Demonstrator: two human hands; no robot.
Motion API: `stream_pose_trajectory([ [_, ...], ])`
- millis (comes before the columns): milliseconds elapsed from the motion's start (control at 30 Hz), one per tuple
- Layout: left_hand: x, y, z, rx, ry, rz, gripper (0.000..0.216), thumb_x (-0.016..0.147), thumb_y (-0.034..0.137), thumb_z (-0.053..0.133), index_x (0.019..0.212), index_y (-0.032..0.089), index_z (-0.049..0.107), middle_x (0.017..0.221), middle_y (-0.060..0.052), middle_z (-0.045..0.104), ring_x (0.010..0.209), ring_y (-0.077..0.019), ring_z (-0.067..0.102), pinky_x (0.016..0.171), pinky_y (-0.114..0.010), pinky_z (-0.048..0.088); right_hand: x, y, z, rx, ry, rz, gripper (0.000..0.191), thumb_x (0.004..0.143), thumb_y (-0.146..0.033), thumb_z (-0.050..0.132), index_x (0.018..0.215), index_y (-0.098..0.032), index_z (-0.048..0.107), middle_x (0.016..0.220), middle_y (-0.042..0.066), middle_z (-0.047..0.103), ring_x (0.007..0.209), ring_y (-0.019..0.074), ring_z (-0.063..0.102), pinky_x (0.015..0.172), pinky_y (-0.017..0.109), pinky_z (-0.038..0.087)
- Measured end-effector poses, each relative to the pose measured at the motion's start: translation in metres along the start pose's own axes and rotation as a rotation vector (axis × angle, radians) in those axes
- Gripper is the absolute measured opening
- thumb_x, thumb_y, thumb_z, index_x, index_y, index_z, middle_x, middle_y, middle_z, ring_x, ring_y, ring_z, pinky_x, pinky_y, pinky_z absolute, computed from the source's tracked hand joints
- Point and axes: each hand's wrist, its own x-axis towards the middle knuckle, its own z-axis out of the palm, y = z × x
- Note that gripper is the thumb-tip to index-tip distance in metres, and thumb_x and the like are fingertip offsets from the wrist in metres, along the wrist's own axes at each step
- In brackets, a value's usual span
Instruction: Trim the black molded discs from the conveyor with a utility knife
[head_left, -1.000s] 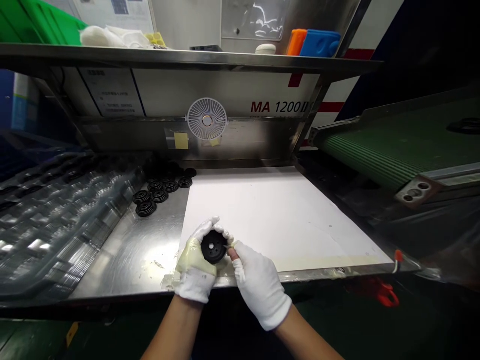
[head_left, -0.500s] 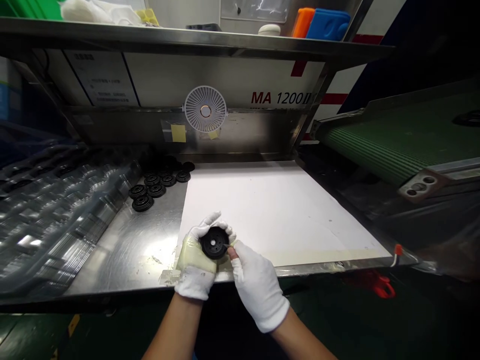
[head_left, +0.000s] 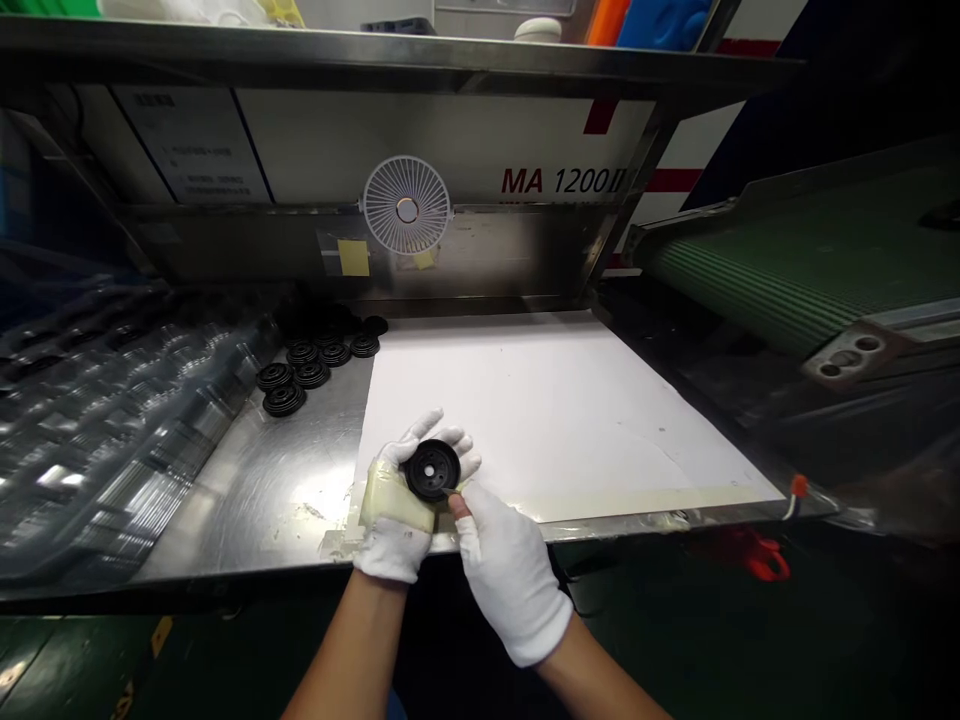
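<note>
My left hand (head_left: 394, 500), in a white glove with yellowish tape round the palm, cradles a black round plastic wheel (head_left: 441, 460) with a small central hole. Its thumb and fingers are stretched out around the far side of the wheel. My right hand (head_left: 510, 565), gloved in white with a bare thumb tip, is closed in a pinch at the wheel's lower right rim. From that pinch a thin pointed tool (head_left: 451, 491) pokes out against the rim; most of it is hidden. Both hands are over the front edge of the white sheet (head_left: 555, 410).
Several black grooved wheels (head_left: 283, 400) lie left of the sheet on the metal table (head_left: 247, 490). Stacked clear plastic trays (head_left: 150, 440) fill the left side. A small fan (head_left: 407, 208) hangs under the shelf (head_left: 480, 60). A green conveyor belt (head_left: 787, 270) stands at right.
The black wheel has tilted and shifted slightly up in my left hand, whose fingers are more spread. My right thumb and the tool have moved slightly left along the rim. The view has tipped downward.
</note>
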Motion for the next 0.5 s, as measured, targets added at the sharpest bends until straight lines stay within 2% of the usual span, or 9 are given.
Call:
stream_pose_trajectory([
  [100, 0.002, -0.001, 0.000, -0.056, 0.019, -0.020, 0.021, 0.072, 0.020, 0.054, 0.091, 0.013, 0.060, 0.069, -0.004, 0.056, 0.065, -0.0159, 0.057, 0.062, -0.032, 0.051, 0.001, 0.005, 0.000, -0.003, 0.021, 0.018, 0.023, 0.092, -0.029, 0.034, 0.083, -0.023, 0.054, 0.069, -0.001, 0.061, 0.059, 0.0140, 0.054, 0.054, 0.026, 0.026],
  [200, 0.009, -0.009, 0.003, -0.105, 0.063, 0.058, 0.010, 0.072, 0.019, 0.059, 0.081, 0.014, 0.060, 0.065, -0.001, 0.054, 0.061, -0.0118, 0.055, 0.061, -0.027, 0.050, -0.001, 0.001, 0.001, -0.016, 0.016, 0.037, 0.025, 0.092, -0.030, 0.033, 0.080, -0.023, 0.053, 0.067, -0.001, 0.061, 0.057, 0.0141, 0.053, 0.053, 0.026, 0.025],
  [300, 0.012, -0.015, 0.004, -0.120, 0.073, 0.226, 0.009, 0.073, 0.018, 0.059, 0.081, 0.016, 0.060, 0.066, 0.001, 0.054, 0.064, -0.0104, 0.055, 0.071, -0.029, 0.050, -0.004, -0.005, 0.002, -0.003, 0.007, 0.035, 0.025, 0.091, -0.029, 0.033, 0.078, -0.023, 0.053, 0.065, -0.002, 0.060, 0.056, 0.0141, 0.052, 0.053, 0.026, 0.024],
  [367, 0.010, -0.015, 0.003, -0.063, 0.062, 0.297, 0.017, 0.074, 0.017, 0.057, 0.091, 0.016, 0.061, 0.076, -0.002, 0.059, 0.077, -0.0139, 0.058, 0.080, -0.035, 0.049, -0.004, -0.006, 0.000, 0.002, 0.004, 0.024, 0.025, 0.091, -0.028, 0.033, 0.077, -0.023, 0.053, 0.065, -0.002, 0.060, 0.056, 0.0140, 0.052, 0.053, 0.026, 0.024],
  [433, 0.006, -0.011, 0.000, 0.001, 0.014, 0.218, 0.028, 0.074, 0.018, 0.053, 0.101, 0.015, 0.059, 0.088, -0.008, 0.061, 0.089, -0.0211, 0.058, 0.081, -0.042, 0.049, -0.002, -0.003, -0.002, 0.016, 0.008, 0.007, 0.025, 0.092, -0.029, 0.032, 0.078, -0.023, 0.053, 0.067, -0.002, 0.061, 0.058, 0.0141, 0.053, 0.054, 0.026, 0.025],
  [500, 0.003, -0.007, -0.001, 0.009, -0.040, 0.064, 0.032, 0.074, 0.020, 0.051, 0.105, 0.014, 0.058, 0.087, -0.011, 0.061, 0.087, -0.0247, 0.059, 0.074, -0.044, 0.050, 0.000, 0.002, -0.004, 0.023, 0.021, 0.006, 0.024, 0.092, -0.029, 0.032, 0.083, -0.024, 0.053, 0.071, -0.002, 0.062, 0.062, 0.0146, 0.055, 0.056, 0.026, 0.026],
])
